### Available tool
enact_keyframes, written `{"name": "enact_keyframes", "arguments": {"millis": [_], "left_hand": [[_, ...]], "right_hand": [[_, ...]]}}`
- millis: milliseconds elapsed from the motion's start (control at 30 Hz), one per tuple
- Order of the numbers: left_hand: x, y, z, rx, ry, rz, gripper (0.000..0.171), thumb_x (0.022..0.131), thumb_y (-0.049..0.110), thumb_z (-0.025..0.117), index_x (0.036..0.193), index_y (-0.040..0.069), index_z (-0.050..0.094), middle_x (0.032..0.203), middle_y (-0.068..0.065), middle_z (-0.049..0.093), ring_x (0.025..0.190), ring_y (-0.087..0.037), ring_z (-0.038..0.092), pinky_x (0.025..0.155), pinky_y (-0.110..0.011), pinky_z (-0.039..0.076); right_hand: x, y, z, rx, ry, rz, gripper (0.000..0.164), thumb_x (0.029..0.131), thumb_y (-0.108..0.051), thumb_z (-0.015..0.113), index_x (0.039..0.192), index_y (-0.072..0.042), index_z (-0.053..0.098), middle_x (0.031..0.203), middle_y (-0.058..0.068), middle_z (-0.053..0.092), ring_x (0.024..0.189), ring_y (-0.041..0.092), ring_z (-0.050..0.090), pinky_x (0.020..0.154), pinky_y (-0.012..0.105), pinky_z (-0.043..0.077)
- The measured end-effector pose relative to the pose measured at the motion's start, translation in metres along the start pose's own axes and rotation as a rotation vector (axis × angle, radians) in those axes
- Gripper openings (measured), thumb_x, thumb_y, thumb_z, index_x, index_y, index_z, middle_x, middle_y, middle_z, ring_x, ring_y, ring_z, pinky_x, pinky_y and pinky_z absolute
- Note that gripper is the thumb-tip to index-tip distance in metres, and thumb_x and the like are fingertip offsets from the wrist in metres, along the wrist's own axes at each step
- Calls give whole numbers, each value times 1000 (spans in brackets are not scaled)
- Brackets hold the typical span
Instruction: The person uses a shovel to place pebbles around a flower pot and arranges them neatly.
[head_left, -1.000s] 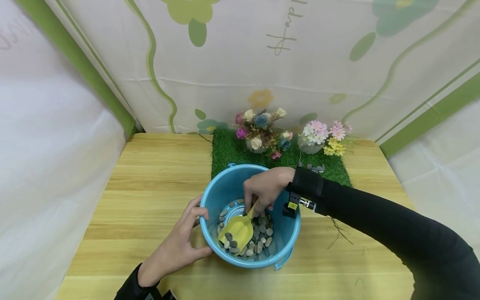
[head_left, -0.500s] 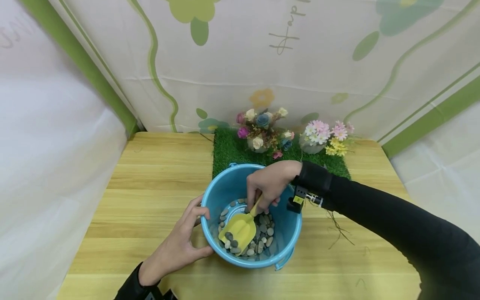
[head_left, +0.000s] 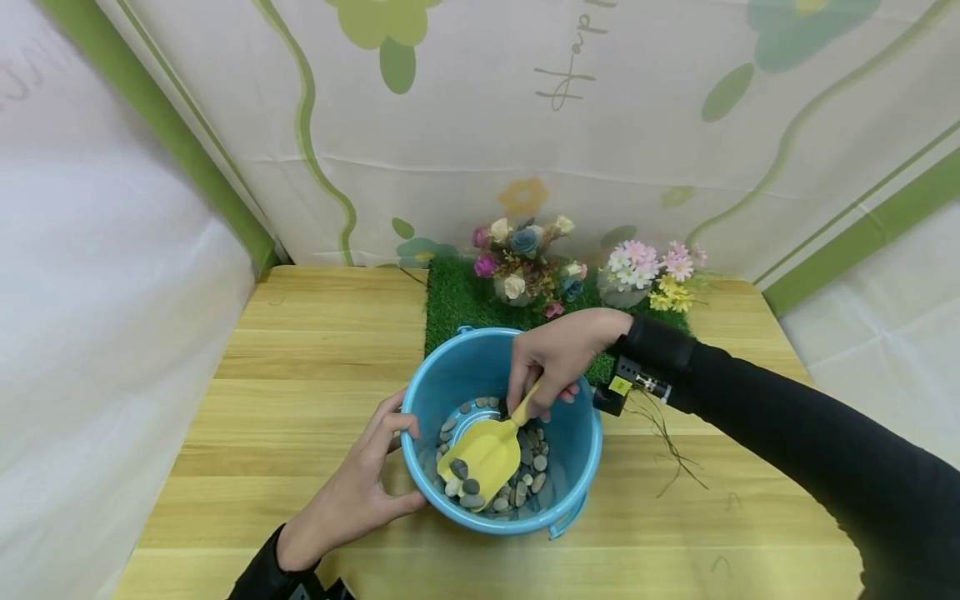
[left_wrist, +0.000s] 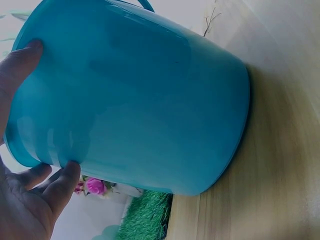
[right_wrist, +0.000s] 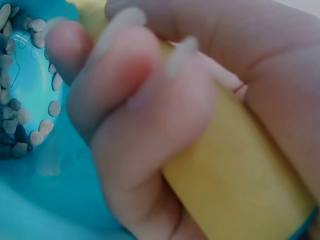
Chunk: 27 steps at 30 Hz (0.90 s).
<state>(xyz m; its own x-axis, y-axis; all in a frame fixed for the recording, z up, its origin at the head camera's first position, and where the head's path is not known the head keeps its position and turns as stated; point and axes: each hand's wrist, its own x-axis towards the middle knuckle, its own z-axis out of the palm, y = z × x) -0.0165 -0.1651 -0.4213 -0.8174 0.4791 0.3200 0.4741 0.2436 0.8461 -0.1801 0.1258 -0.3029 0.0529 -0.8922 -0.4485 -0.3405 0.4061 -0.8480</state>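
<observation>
The right hand's (head_left: 558, 354) fingers grip the yellow plastic scoop (head_left: 489, 454) inside the round blue plastic bucket (head_left: 595, 454), its blade tip among smooth grey pebbles (head_left: 539, 462); best keep it low and push gently. The left hand's (head_left: 356, 483) fingers, gripping the left rim, should steady firmly.

Bucket (head_left: 465, 367) is solid blue, scoop (head_left: 487, 458) plain yellow, pebbles (head_left: 540, 462) mixed greys and tans. From the bucket, grassy green mat (head_left: 480, 312) at 12 to 1 o'clock, black sleeve (head_left: 795, 442) at 3. Cloth (head_left: 450, 133) is white with green waves.
</observation>
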Motion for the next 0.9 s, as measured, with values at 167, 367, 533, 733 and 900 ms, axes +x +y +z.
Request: {"name": "enact_keyframes", "arguments": {"millis": [167,367,533,733,900], "left_hand": [[0,-1,0,5,3,-7,62,81,18,88,119,16,40,158,-13,27,136,-45,40,93,-52,55],[0,0,0,0,1,-5,61,81,18,88,119,16,40,158,-15,27,136,-46,40,93,-52,55],[1,1,0,3,4,-11,61,81,18,89,120,17,41,158,-14,27,136,-46,39,93,-52,55],[0,1,0,5,4,-7,62,80,14,89,119,14,41,158,-13,27,136,-46,40,92,-52,55],[0,2,1,-1,6,0,63,79,11,89,119,15,41,158,-13,27,135,-46,40,92,-51,55]], "right_hand": [[-8,3,1,24,20,-28,25,102,-11,62,125,-7,71,89,7,75,57,13,58,53,25,52],[-17,6,3,38,38,-79,26,102,-12,61,126,-6,71,89,9,75,53,25,57,53,26,52],[-25,8,4,68,46,-110,26,103,-10,60,126,-5,70,89,12,75,53,29,56,53,28,52],[-37,10,5,87,50,-154,28,104,-8,58,129,-5,69,91,17,73,51,28,52,51,27,50],[-49,7,4,80,99,-155,28,104,-7,58,130,-8,69,92,15,74,51,28,53,49,31,51]]}}
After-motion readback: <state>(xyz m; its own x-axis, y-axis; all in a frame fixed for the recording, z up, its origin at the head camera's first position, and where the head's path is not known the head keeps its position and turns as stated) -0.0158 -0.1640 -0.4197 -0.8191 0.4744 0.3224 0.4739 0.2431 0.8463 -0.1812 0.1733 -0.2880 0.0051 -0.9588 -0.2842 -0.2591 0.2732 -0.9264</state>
